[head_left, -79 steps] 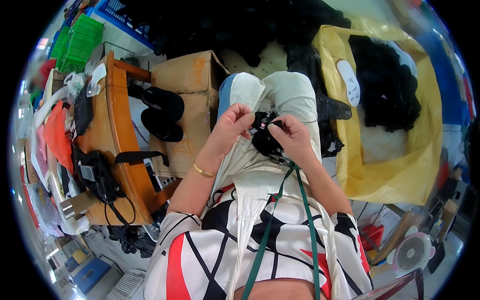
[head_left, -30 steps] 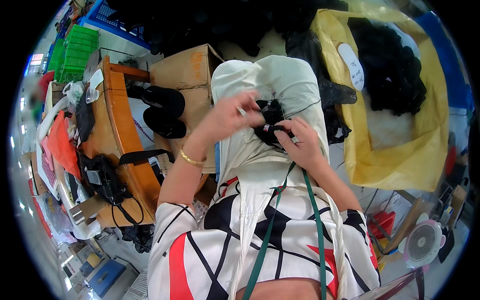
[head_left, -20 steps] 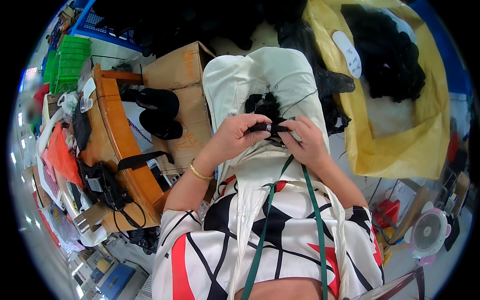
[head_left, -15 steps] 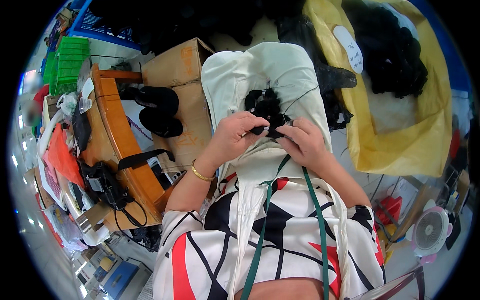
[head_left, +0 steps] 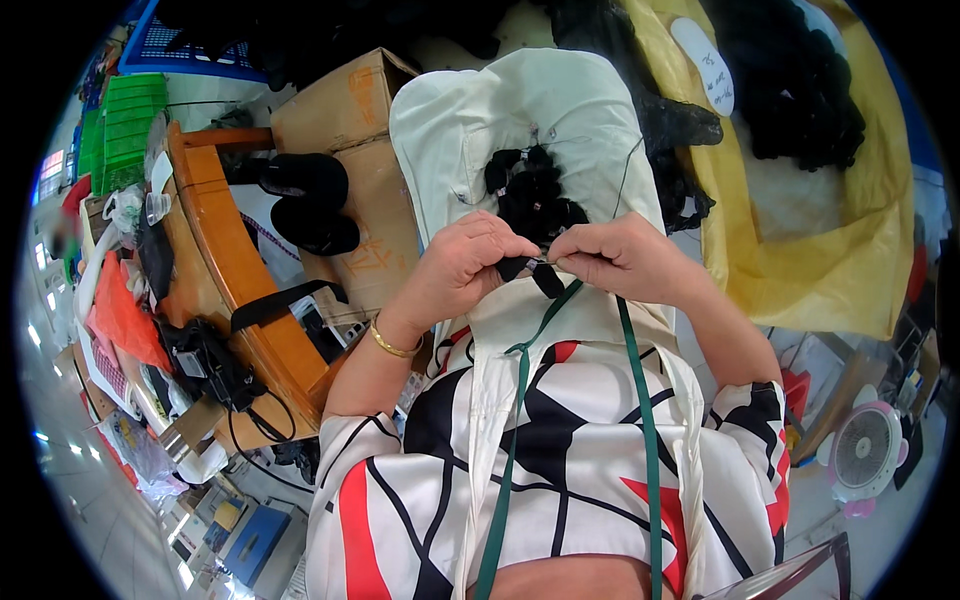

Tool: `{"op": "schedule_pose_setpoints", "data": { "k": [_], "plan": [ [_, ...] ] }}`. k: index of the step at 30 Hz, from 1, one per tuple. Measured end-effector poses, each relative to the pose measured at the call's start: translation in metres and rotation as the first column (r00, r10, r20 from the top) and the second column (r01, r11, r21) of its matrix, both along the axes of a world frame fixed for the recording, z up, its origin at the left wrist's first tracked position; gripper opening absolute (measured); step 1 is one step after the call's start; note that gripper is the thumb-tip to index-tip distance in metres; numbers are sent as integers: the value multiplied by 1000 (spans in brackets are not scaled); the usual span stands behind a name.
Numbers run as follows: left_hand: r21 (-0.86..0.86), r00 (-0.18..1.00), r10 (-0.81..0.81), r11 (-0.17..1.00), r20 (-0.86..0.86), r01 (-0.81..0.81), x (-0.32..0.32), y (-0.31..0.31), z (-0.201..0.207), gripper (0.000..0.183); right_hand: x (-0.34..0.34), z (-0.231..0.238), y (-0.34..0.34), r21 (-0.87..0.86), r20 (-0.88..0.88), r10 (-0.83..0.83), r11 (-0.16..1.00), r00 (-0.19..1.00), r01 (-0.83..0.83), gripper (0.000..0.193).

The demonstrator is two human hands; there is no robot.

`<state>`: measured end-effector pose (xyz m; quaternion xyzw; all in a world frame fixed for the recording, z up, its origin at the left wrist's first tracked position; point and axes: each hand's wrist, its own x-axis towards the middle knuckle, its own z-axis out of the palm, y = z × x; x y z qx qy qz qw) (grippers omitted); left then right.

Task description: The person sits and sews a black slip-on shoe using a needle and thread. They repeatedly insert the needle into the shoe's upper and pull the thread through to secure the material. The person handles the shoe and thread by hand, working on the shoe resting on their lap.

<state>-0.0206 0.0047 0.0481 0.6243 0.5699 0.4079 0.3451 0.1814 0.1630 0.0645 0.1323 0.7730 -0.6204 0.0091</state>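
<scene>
My left hand [head_left: 467, 262] pinches a small black fabric piece [head_left: 546, 280] above my lap, its end hanging below the fingertips. Close beside it, my right hand [head_left: 622, 258] has thumb and forefinger pressed together at the edge of that piece; whatever they grip is too small to make out. A thin dark thread [head_left: 623, 185] rises from the right hand over the pale cloth [head_left: 440, 110] spread across my lap. Just beyond my fingers, a cluster of small fluffy black pieces [head_left: 530, 190] lies on this cloth.
At the left, a wooden chair [head_left: 215, 220] stands before a cardboard box [head_left: 375, 205], with black slippers [head_left: 312, 215] beside it. A yellow sack [head_left: 800, 270] holding black items [head_left: 790, 90] and a white sole-shaped piece [head_left: 703, 65] is at the right. A fan [head_left: 865, 450] stands lower right.
My right hand has drawn slightly right and turned, its elbow moving outward. The black piece now hangs lower from my left fingers, and more of the fluffy cluster shows.
</scene>
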Motion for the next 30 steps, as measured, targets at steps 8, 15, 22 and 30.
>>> {"op": "schedule_pose_setpoints", "data": {
  "k": [8,15,22,30],
  "plan": [
    [40,1000,-3,999,14,2,-1,-1,3,44,0,0,6,-65,33,80,995,996,-78,19],
    [71,1000,-23,997,-21,24,-2,-1,0,21,0,4,12,-101,42,119,988,992,-114,22],
    [48,1000,-9,999,9,8,1,-2,1,24,-2,7,13,-90,68,159,984,985,-153,23],
    [33,981,56,997,186,-63,8,-7,-1,24,4,-17,-4,-265,-99,25,963,995,-50,16]
  ]
}}
